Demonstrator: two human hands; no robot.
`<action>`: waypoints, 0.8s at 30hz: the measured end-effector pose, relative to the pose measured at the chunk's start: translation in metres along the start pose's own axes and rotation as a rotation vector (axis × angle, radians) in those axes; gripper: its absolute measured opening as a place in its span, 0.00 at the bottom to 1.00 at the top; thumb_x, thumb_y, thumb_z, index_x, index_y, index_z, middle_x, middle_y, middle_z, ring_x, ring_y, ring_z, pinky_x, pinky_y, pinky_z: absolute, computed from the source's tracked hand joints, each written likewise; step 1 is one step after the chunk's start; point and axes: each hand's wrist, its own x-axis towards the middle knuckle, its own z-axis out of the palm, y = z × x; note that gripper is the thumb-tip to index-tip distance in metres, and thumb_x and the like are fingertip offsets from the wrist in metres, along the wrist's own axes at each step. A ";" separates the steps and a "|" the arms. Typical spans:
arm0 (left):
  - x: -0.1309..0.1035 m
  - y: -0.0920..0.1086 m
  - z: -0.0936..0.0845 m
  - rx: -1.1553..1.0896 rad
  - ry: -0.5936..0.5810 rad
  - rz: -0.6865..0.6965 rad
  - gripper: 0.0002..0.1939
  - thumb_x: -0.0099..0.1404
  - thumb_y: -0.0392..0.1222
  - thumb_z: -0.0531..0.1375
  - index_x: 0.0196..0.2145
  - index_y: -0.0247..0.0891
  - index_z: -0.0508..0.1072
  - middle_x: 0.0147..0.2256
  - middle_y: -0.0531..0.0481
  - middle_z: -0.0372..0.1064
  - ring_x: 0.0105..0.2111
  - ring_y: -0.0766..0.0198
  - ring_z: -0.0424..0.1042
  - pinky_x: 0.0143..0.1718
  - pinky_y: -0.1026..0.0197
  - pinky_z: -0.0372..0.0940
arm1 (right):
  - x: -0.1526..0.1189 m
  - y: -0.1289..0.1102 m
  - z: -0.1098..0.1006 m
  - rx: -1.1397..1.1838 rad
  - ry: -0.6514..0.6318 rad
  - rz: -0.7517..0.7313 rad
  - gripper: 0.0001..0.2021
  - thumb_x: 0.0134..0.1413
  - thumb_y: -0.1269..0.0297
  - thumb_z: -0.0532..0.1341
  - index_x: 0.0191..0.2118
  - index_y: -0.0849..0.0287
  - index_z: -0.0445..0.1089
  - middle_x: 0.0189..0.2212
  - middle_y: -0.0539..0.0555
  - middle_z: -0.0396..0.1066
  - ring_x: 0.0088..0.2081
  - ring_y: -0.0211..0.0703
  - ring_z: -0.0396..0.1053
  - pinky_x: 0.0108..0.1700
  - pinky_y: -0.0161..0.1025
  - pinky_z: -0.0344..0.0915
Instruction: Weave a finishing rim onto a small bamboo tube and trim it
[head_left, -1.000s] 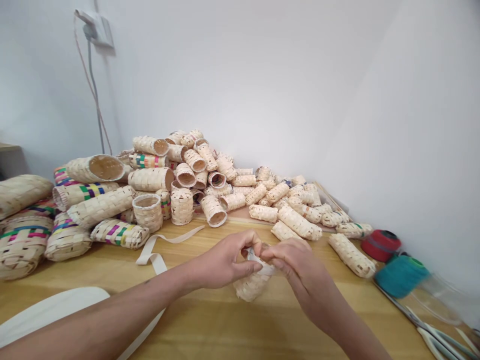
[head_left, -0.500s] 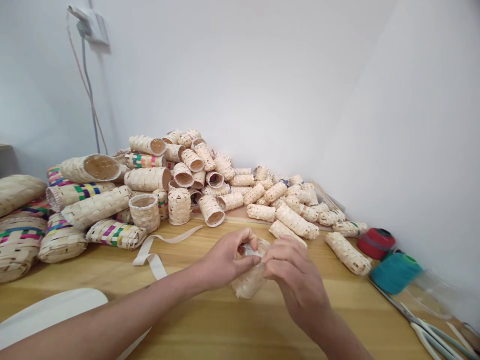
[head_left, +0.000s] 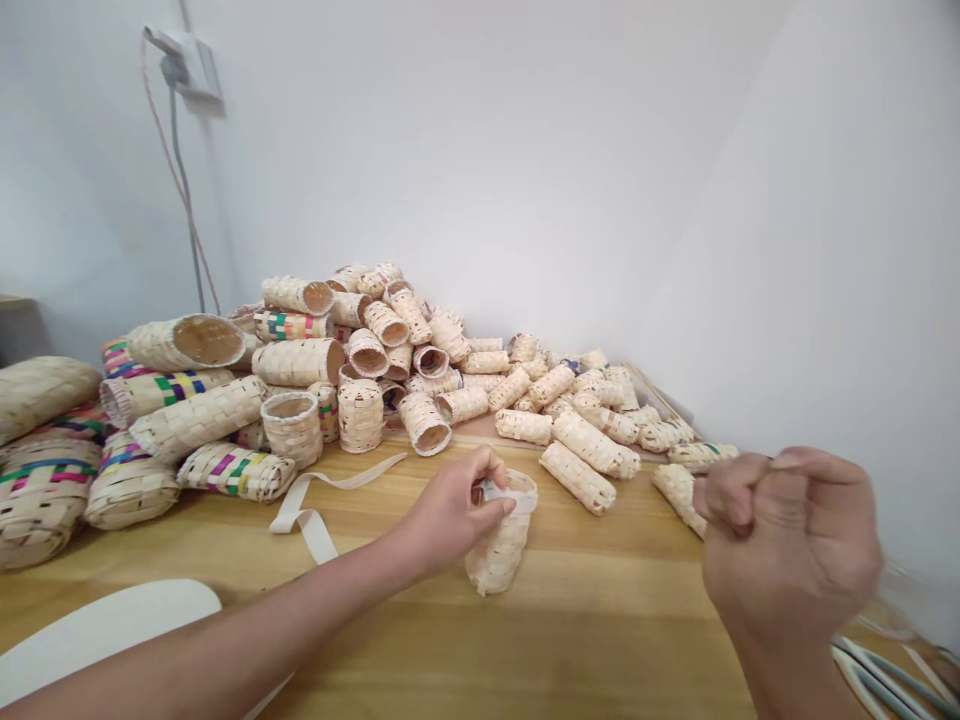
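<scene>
Basket (head_left: 496, 555), in my head view, sits just right of the left hand (head_left: 454, 515), whose thumb and finger pinch its rim. The right hand (head_left: 791, 550), well apart, is curled up; I can't tell if it holds anything. I think a loose pinch could let the basket slip, or a hard tug bend it. Its mouth points up; its long line leans a bit right.

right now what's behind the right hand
Left of the right hand, part of a woven basket shows; its far end is covered. The pale wall shows above, and light-coloured handles beside the wrist. Whatever lies directly behind the fist is hidden.
</scene>
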 end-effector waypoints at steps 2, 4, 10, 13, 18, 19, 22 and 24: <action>-0.001 0.000 0.002 0.030 0.019 0.015 0.05 0.57 0.35 0.59 0.31 0.37 0.64 0.29 0.55 0.63 0.28 0.66 0.59 0.31 0.64 0.54 | -0.003 0.003 0.001 -0.137 -0.007 -0.021 0.04 0.60 0.64 0.60 0.38 0.54 0.63 0.18 0.43 0.58 0.19 0.37 0.54 0.22 0.35 0.53; -0.002 0.000 0.003 0.054 0.041 0.032 0.05 0.57 0.36 0.59 0.33 0.37 0.67 0.31 0.53 0.65 0.29 0.65 0.61 0.32 0.63 0.55 | -0.011 0.008 0.006 -0.337 -0.131 0.091 0.05 0.61 0.62 0.57 0.42 0.55 0.64 0.20 0.44 0.59 0.20 0.36 0.56 0.22 0.34 0.54; -0.006 0.004 0.002 0.094 -0.020 0.107 0.11 0.59 0.38 0.60 0.41 0.38 0.69 0.37 0.50 0.71 0.34 0.62 0.66 0.35 0.61 0.59 | -0.036 0.026 0.030 -0.507 -0.821 0.419 0.09 0.61 0.61 0.57 0.44 0.54 0.69 0.21 0.44 0.60 0.24 0.37 0.59 0.28 0.33 0.56; -0.005 0.008 -0.008 0.003 -0.177 0.150 0.17 0.62 0.38 0.58 0.49 0.39 0.66 0.40 0.48 0.72 0.37 0.60 0.68 0.38 0.60 0.62 | -0.038 0.034 0.032 -0.420 -0.882 0.434 0.10 0.63 0.61 0.54 0.32 0.57 0.68 0.25 0.47 0.65 0.29 0.38 0.62 0.32 0.34 0.57; 0.001 0.007 -0.029 -0.071 -0.351 0.242 0.21 0.67 0.37 0.53 0.57 0.41 0.62 0.51 0.44 0.69 0.49 0.58 0.67 0.48 0.56 0.61 | -0.036 0.041 0.026 -0.369 -0.890 0.449 0.12 0.63 0.61 0.52 0.30 0.57 0.67 0.27 0.48 0.66 0.31 0.39 0.63 0.34 0.34 0.58; 0.002 0.006 -0.032 -0.041 -0.351 0.249 0.19 0.67 0.37 0.53 0.56 0.41 0.65 0.52 0.44 0.68 0.50 0.57 0.67 0.49 0.56 0.61 | -0.036 0.042 0.026 -0.364 -0.891 0.449 0.12 0.63 0.61 0.52 0.30 0.57 0.67 0.27 0.48 0.67 0.31 0.39 0.64 0.35 0.34 0.58; 0.004 0.005 -0.035 -0.043 -0.387 0.257 0.17 0.67 0.36 0.54 0.53 0.42 0.70 0.52 0.45 0.69 0.50 0.58 0.67 0.51 0.56 0.60 | -0.036 0.042 0.024 -0.347 -0.889 0.444 0.12 0.64 0.60 0.52 0.31 0.57 0.67 0.27 0.48 0.67 0.32 0.39 0.64 0.35 0.34 0.59; 0.004 0.004 -0.036 -0.087 -0.433 0.242 0.17 0.68 0.37 0.54 0.53 0.43 0.70 0.52 0.45 0.69 0.48 0.58 0.68 0.48 0.58 0.62 | -0.036 0.043 0.023 -0.340 -0.882 0.441 0.13 0.64 0.60 0.52 0.31 0.57 0.67 0.27 0.48 0.67 0.31 0.39 0.64 0.34 0.34 0.59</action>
